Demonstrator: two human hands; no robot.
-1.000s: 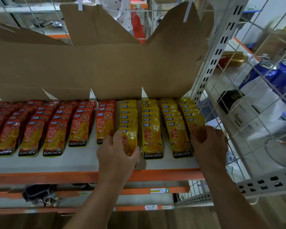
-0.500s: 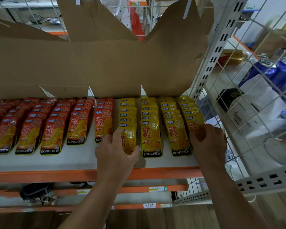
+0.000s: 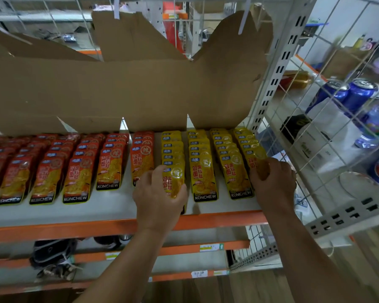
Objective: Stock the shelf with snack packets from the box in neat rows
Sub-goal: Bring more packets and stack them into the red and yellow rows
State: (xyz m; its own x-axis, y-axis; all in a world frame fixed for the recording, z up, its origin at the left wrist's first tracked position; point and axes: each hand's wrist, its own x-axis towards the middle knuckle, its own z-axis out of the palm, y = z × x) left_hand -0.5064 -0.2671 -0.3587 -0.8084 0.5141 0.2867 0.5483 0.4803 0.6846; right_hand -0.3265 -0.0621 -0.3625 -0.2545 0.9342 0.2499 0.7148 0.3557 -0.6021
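Red snack packets (image 3: pixel 79 171): overlapped rows across the left of the shelf (image 3: pixel 96 212), labels forward. Left hand (image 3: pixel 160 193): fingers curled around the front yellow packet (image 3: pixel 173 182) of the first yellow row, apparently squaring it to those behind. Yellow rows (image 3: pixel 202 171), middle: two, untouched, fronts level. Right hand (image 3: pixel 274 182): pinched the end-row front packet (image 3: pixel 257 164), close beside the slotted upright (image 3: pixel 279 68). Torn cardboard sheet (image 3: pixel 140 90): stood behind all rows, a likely backstop limiting depth. Wire grid panel (image 3: pixel 315 149): closed the right side, blue cans (image 3: pixel 357 95) beyond. Supply box: not in view.
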